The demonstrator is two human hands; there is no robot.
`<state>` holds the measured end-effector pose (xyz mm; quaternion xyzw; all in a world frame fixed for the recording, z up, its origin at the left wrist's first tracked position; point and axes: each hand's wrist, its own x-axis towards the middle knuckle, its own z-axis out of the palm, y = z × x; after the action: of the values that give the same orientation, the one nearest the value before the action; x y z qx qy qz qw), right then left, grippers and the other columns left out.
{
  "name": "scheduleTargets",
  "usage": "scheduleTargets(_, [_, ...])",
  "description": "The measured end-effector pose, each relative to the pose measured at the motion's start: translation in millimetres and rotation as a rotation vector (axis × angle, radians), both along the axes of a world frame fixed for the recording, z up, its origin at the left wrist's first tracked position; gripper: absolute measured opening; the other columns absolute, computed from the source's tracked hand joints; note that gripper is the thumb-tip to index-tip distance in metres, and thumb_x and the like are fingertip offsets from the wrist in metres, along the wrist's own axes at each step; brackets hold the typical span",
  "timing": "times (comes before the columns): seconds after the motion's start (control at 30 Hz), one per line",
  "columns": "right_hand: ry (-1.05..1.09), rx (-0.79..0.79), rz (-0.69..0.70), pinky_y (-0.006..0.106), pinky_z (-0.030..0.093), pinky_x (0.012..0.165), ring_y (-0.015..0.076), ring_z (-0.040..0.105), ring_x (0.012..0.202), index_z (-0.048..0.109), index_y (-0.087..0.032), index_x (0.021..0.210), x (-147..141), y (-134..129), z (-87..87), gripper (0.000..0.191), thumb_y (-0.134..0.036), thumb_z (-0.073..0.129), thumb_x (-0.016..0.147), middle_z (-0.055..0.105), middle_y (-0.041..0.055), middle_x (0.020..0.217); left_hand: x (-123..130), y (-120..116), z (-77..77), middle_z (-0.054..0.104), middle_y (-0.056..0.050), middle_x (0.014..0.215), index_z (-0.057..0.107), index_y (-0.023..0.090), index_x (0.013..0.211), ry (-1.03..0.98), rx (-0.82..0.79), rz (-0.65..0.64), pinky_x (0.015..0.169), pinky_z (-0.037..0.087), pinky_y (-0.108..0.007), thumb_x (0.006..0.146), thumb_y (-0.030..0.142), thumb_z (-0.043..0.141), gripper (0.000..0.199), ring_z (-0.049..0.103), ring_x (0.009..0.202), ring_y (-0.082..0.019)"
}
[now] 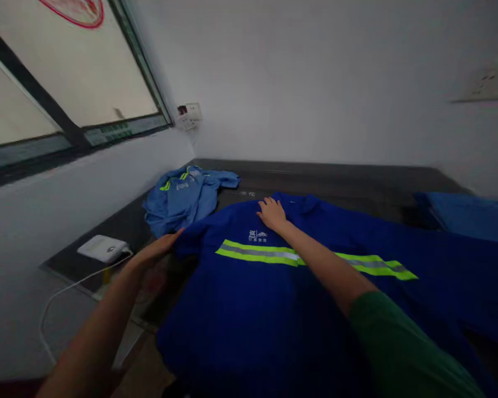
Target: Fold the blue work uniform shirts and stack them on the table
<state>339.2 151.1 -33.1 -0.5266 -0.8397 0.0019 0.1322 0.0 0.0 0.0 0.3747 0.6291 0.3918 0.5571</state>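
A dark blue work jacket with yellow-green and silver reflective strips lies spread out, front side up, its collar toward the wall. White lettering and a small logo show on its chest. At the cuff of the sleeve on the left, my left hand is closed on the fabric; its fingertips are partly hidden. My right hand rests on the jacket's shoulder beside the collar, palm down with fingers extended.
A crumpled lighter blue garment lies at the back left of the dark table. A white device with a cable sits at the left edge. Folded blue cloth is at right. Walls and a window border the table.
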Motion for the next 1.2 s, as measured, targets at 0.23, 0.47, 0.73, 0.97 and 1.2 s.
scheduleTargets(0.23, [0.044, -0.068, -0.081, 0.05, 0.02, 0.111, 0.0304, 0.027, 0.14, 0.046, -0.015, 0.139, -2.8, 1.3, -24.1, 0.049, -0.041, 0.036, 0.098, 0.037, 0.0162, 0.149, 33.9, -0.3, 5.9, 0.074, -0.006, 0.083, 0.07, 0.014, 0.088, -0.308, 0.098, 0.263, 0.07, 0.058, -0.026, 0.086, 0.021, 0.058, 0.013, 0.07, 0.068, -0.016])
scheduleTargets(0.47, [0.071, -0.062, -0.131, 0.046, 0.019, 0.113, 0.0271, 0.027, 0.14, 0.042, -0.017, 0.142, -2.2, 11.2, -26.7, 0.052, -0.041, 0.034, 0.098, 0.037, 0.0131, 0.15, 26.9, 9.1, 74.2, 0.073, -0.002, 0.093, 0.067, 0.021, 0.093, -0.246, 0.674, 0.394, 0.08, 0.058, -0.028, 0.078, 0.022, 0.067, 0.015, 0.069, 0.092, -0.02])
scheduleTargets(0.73, [0.073, -0.073, -0.127, 0.046, 0.017, 0.113, 0.0275, 0.026, 0.14, 0.042, -0.017, 0.142, -3.8, 13.1, -26.5, 0.052, -0.041, 0.033, 0.097, 0.036, 0.0124, 0.151, 30.4, -15.2, 16.2, 0.059, -0.008, 0.132, 0.038, 0.031, 0.142, 0.153, 0.398, 0.112, 0.101, 0.048, -0.041, 0.064, 0.036, 0.081, 0.089, 0.053, 0.124, -0.028])
scheduleTargets(0.97, [0.063, -0.052, -0.125, 0.047, 0.018, 0.112, 0.0271, 0.027, 0.14, 0.043, -0.017, 0.142, -3.5, 11.9, -27.0, 0.052, -0.041, 0.032, 0.097, 0.036, 0.0129, 0.15, -30.6, -37.6, 4.0, 0.07, -0.012, 0.113, 0.067, 0.02, 0.111, 0.145, 0.142, 0.145, 0.094, 0.053, -0.042, 0.056, 0.048, 0.084, 0.065, 0.065, 0.106, -0.031])
scheduleTargets(1.2, [0.059, -0.056, -0.125, 0.047, 0.018, 0.113, 0.0278, 0.026, 0.14, 0.042, -0.017, 0.142, -3.1, 11.4, -26.2, 0.052, -0.041, 0.032, 0.097, 0.036, 0.0122, 0.15, -37.5, -59.6, 8.3, 0.072, -0.007, 0.107, 0.071, 0.024, 0.1, 0.265, -0.043, -0.117, 0.092, 0.053, -0.041, 0.052, 0.043, 0.086, 0.053, 0.065, 0.105, -0.031])
